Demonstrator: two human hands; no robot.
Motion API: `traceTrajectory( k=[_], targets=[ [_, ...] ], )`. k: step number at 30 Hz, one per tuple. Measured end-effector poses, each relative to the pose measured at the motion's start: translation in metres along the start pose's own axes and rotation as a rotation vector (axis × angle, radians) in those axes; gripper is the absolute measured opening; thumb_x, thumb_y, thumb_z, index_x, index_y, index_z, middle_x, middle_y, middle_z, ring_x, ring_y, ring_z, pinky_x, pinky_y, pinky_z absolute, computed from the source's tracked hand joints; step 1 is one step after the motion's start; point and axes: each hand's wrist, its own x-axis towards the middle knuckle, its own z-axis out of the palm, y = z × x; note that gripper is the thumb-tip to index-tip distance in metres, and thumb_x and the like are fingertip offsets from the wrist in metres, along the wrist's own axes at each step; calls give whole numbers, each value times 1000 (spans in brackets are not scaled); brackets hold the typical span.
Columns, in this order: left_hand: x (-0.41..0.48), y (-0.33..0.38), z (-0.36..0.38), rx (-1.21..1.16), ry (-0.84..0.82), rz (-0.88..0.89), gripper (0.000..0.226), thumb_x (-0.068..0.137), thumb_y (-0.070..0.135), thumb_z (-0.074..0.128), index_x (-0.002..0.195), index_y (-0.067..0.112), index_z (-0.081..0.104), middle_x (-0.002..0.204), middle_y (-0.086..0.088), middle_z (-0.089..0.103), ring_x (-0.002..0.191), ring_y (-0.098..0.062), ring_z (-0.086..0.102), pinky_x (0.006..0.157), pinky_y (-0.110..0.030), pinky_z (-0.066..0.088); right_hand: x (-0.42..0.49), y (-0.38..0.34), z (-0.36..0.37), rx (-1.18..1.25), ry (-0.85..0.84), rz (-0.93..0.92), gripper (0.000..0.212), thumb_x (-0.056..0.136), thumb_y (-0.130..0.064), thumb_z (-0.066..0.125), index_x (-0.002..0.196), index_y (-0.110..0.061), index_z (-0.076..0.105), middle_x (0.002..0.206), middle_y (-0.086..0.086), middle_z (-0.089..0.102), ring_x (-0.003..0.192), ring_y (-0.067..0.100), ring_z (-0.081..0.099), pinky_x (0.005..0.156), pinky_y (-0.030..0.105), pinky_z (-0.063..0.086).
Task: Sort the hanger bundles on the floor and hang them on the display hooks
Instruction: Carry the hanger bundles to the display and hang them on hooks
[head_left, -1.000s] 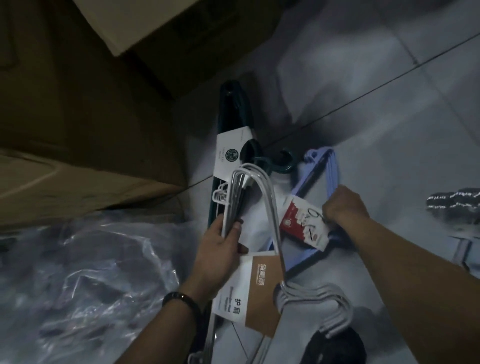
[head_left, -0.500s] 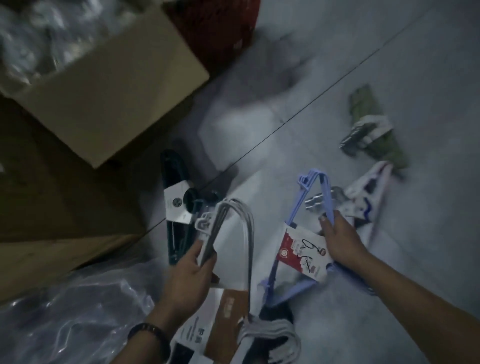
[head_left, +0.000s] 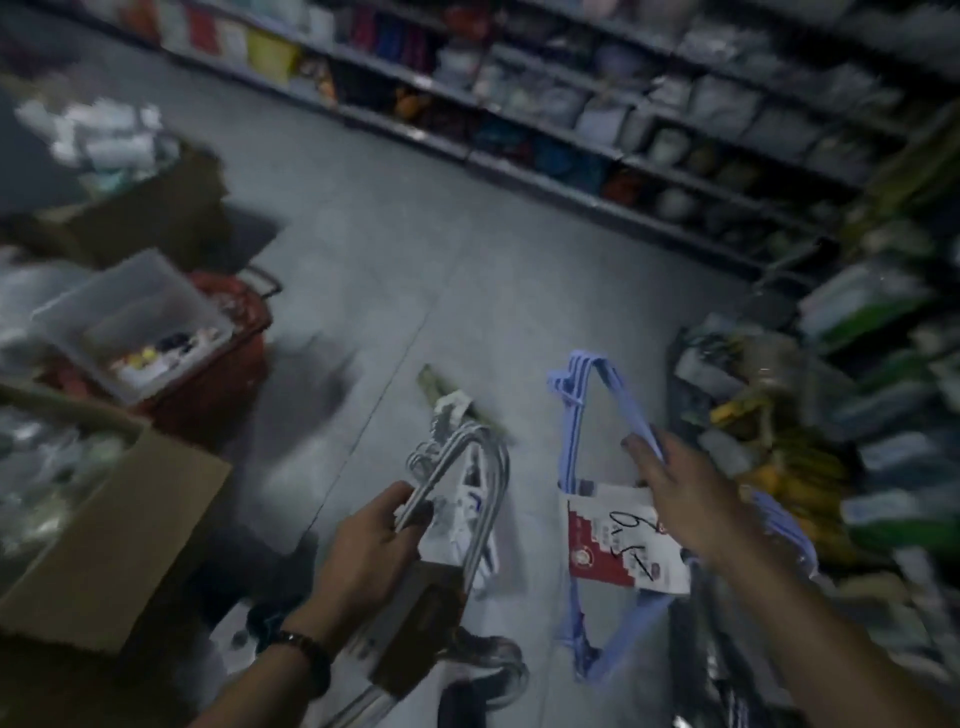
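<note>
The left hand (head_left: 374, 551), at about seven o'clock in the view, is gripping the white hanger bundle (head_left: 470, 483) with its fingers curled round one stacked side. The bundle's rounded bend is pointing up toward twelve o'clock, and its brown card sleeve (head_left: 415, 629) is hanging below the palm, so the weight seems to be carried on the stiff frames rather than on the card. The right hand (head_left: 675, 493), at about four o'clock, is holding the blue hanger bundle (head_left: 571, 431) by one sloping arm, with fingers closed over the bar. The bundle is dangling clear of the floor (head_left: 415, 260), with its red-and-white label (head_left: 618, 545) facing up and its handwritten price showing. Carrying one colour in each hand is likely keeping the two sorts apart. A green hanger bundle (head_left: 441, 387) is lying on the floor at twelve o'clock from the left hand, not yet picked up. A cardboard box (head_left: 104, 519) is sitting at nine o'clock, a red basket (head_left: 234, 338) at ten, and stocked shelves (head_left: 571, 130) are running across from twelve to two. In the blur it is impossible to tell where the bundles are to be hung.
</note>
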Motion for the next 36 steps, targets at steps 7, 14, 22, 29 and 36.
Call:
traceTrajectory(
  k=[7, 14, 22, 29, 36],
  targets=[
    [-17, 174, 7, 223, -34, 327, 10, 102, 32, 59, 94, 26, 62, 78, 4, 73, 80, -27, 71, 67, -38, 50, -124, 6, -147, 10, 351, 80, 40, 104, -56, 44, 109, -24, 67, 77, 1, 65, 70, 14, 62, 64, 29, 48],
    [-51, 338, 89, 187, -169, 569, 15, 105, 26, 50, 91, 22, 53, 75, 1, 70, 70, -24, 67, 67, -45, 57, -223, 63, -247, 12, 693, 155, 38, 109, -41, 47, 147, -39, 50, 60, -6, 53, 46, 8, 48, 41, 22, 33],
    [-113, 478, 230, 177, -427, 765, 28, 107, 45, 52, 88, 27, 61, 73, -6, 65, 65, -22, 64, 62, -39, 49, -330, 173, -355, -22, 966, 385, 40, 110, -28, 50, 149, -33, 49, 66, -1, 57, 45, 17, 45, 43, 32, 34],
    [-166, 570, 336, 119, -534, 886, 37, 104, 51, 53, 82, 25, 67, 59, 0, 65, 52, -17, 64, 60, -45, 55, -403, 242, -431, -71, 1129, 482, 25, 107, -17, 56, 121, -38, 54, 68, -3, 58, 49, 18, 48, 46, 35, 36],
    [-176, 646, 396, 15, -634, 1059, 21, 109, 34, 52, 90, 39, 60, 72, -7, 67, 57, -23, 62, 55, -46, 51, -421, 248, -507, -322, 1223, 576, 47, 107, -19, 55, 152, -31, 48, 74, -2, 61, 49, 13, 51, 41, 24, 30]
  ],
)
